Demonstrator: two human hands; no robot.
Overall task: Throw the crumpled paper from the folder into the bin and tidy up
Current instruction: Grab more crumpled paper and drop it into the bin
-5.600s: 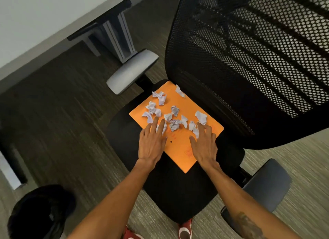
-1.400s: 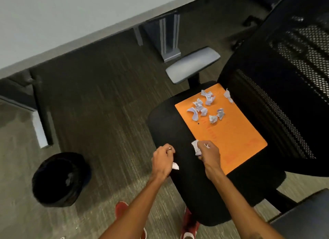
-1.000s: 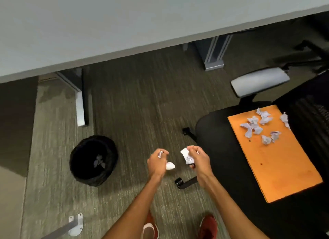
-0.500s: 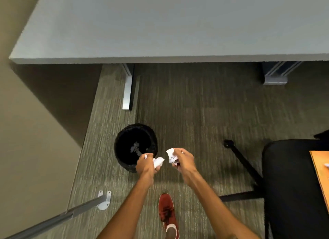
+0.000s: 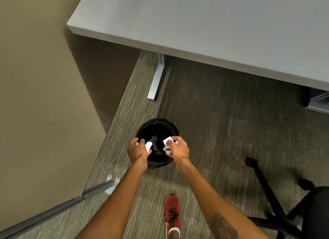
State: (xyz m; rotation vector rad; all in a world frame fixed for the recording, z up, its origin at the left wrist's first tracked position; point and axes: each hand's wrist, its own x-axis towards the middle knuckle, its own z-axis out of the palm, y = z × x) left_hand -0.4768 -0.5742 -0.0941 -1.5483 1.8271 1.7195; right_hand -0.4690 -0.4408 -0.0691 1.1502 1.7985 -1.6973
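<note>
A round black bin stands on the carpet below the desk corner, with a few grey paper scraps lying inside. My left hand hovers over the bin's left rim, closed on crumpled white paper. My right hand is over the right rim, closed on more crumpled paper. The orange folder is out of view.
A grey desk overhangs at the top, its metal leg just behind the bin. A beige partition wall with a floor bracket runs along the left. The black chair base sits at the lower right. My red shoe is on the carpet.
I turned away from the chair and folder and walked to the bin. Both hands, each holding paper, moved forward from in front of the bin to over its opening.
</note>
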